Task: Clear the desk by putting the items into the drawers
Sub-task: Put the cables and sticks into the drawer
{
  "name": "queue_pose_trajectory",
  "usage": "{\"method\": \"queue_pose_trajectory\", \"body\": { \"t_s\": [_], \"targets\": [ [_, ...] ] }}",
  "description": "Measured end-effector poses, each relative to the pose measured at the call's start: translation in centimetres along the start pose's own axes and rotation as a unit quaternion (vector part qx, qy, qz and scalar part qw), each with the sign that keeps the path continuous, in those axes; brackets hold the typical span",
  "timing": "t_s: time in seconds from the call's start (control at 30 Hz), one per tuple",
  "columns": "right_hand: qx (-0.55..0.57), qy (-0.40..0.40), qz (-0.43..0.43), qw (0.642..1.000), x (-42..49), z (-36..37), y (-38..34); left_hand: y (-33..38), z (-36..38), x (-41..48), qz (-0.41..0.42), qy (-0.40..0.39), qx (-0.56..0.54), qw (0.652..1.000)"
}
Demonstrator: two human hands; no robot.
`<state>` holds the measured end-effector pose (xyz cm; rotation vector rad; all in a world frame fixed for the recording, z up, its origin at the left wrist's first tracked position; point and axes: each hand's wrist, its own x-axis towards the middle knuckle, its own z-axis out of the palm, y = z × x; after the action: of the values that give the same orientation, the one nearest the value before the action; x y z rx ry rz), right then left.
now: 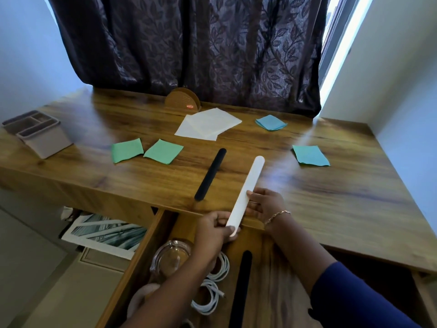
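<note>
Axis: long white flat strip [246, 192] runs near-to-far; far end over wooden desk [331, 197], near end above open wooden drawer [132, 268].
Grip: left hand [215, 229] pinches near end; right hand [264, 203] holds middle.

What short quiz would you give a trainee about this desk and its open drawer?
1. True or false: the white stick lies untouched on the desk.
2. How many green papers are on the desk?
3. What lies in the open drawer? A) white cables B) scissors C) a red cup
Key: 1 false, the left hand and the right hand both hold it; 2 two; 3 A.
</note>
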<state>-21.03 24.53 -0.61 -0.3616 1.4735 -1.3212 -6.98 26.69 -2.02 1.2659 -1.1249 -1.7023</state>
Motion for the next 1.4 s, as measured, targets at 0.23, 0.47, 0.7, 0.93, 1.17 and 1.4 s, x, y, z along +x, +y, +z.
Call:
{"method": "queue_pose_trajectory", "body": {
  "t_s": [0.23, 0.47, 0.7, 0.93, 1.17, 1.4],
  "targets": [
    [-0.092, -0.061, 0.017, 0.994, -6.4, -6.7, 3.6, -3.5, -1.7, -4.5, -0.052, -0.16, 0.152, 0.974],
    [-0.184, -0.08, 0.072, 0.977, -9.2, -11.0, 10.2, -7.6, -1.5, -6.4, 0.116, -0.161, 0.622, 0.758],
    [-0.193, -0.06, 0.14, 0.969, -7.3, -10.8, 14.1, -11.0, -1.0, -6.1, 0.143, -0.264, 0.783, 0.545],
    [-0.22, -0.043, 0.152, 0.962, -5.5, -9.9, 15.7, -11.6, -1.2, -6.5, 0.177, -0.256, 0.784, 0.538],
    [-0.331, -0.025, 0.148, 0.932, -5.4, -9.9, 16.1, -11.9, -1.3, -6.8, 0.191, -0.245, 0.781, 0.541],
    [-0.445, -0.031, 0.098, 0.89, -5.5, -9.9, 16.4, -11.9, -1.3, -7.1, 0.206, -0.246, 0.772, 0.548]
  ]
}}
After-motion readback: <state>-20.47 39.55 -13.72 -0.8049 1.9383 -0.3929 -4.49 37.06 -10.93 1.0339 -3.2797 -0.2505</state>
